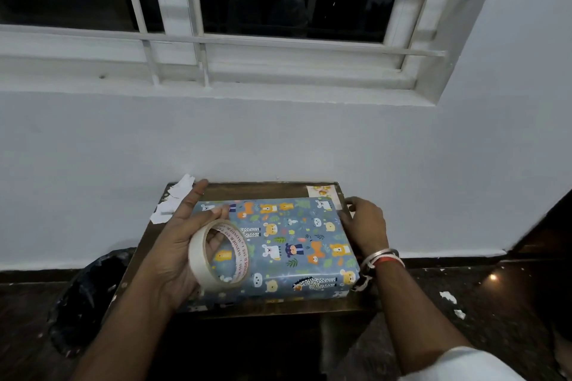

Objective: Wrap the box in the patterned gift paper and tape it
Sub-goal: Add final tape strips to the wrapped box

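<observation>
Head view, looking down on a small dark wooden table (263, 190) pushed against a white wall (278, 139) under a barred window (247, 25). The box (288, 244) lies flat on the table and fills most of the top; it is covered in the patterned gift paper (312, 226), blue with cartoon animals. The left hand (173, 244) hovers over the box's left end and holds the tape roll (198, 254): its fingers pass through the core and curl round the ring, and the thumb points toward the far side. The right hand (365, 223) grips the box's right end, its fingers curled at the far right corner. Bangles and a red thread (383, 258) circle that wrist. Torn white paper scraps (173, 201) lie at the table's far left corner, and a pale sticker (322, 192) sits at its far right corner. A dark bin (86, 297) stands on the floor left of the table. More white scraps (448, 297) lie on the dark floor to the right.
</observation>
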### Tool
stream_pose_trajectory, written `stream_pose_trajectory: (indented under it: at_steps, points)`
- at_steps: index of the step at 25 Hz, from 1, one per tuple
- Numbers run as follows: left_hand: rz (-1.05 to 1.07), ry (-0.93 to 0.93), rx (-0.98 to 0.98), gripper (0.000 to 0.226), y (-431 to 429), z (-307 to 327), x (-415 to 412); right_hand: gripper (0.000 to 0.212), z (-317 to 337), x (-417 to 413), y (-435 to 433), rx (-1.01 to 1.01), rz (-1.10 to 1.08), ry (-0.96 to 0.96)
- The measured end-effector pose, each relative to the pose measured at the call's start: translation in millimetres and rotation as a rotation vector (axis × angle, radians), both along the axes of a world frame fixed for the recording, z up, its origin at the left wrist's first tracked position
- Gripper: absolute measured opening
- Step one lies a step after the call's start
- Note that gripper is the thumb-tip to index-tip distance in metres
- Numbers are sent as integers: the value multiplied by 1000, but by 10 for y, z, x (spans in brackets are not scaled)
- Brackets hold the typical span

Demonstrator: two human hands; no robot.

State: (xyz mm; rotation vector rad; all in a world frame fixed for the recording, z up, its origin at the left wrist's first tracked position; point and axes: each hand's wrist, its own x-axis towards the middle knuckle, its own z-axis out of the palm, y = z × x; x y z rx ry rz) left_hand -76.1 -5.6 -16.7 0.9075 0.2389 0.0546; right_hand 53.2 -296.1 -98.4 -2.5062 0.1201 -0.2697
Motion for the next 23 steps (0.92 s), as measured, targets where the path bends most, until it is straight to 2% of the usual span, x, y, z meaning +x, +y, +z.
stream_pose_trajectory:
  at_steps: [3,5,7,10,12,17,19,20,23]
  points:
    - [-36,5,-17,76,-37,-37,89,39,-55,404,90,-59,8,26]
    - [-61,28,-38,74,-38,-78,110,37,-73,581,155,-140,19,130]
    - [-89,41,-46,86,-47,-114,112,50,-60,670,198,-166,-8,213]
    - [-69,59,-25,61,-81,-154,114,49,-38,758,205,-151,-82,278]
    - [-65,64,-20,60,-92,-166,107,57,-19,767,185,-111,-87,340]
    - [-68,63,-3,61,-100,-147,82,48,-22,708,196,120,-99,264]
    - [-67,61,13,62,-104,-135,83,26,-33,711,186,240,-103,220]
    - [-69,56,18,62,-103,-122,81,12,-23,714,186,279,-105,173]
    - [-73,49,1,62,-100,-80,73,11,157,632,253,293,-132,-23]
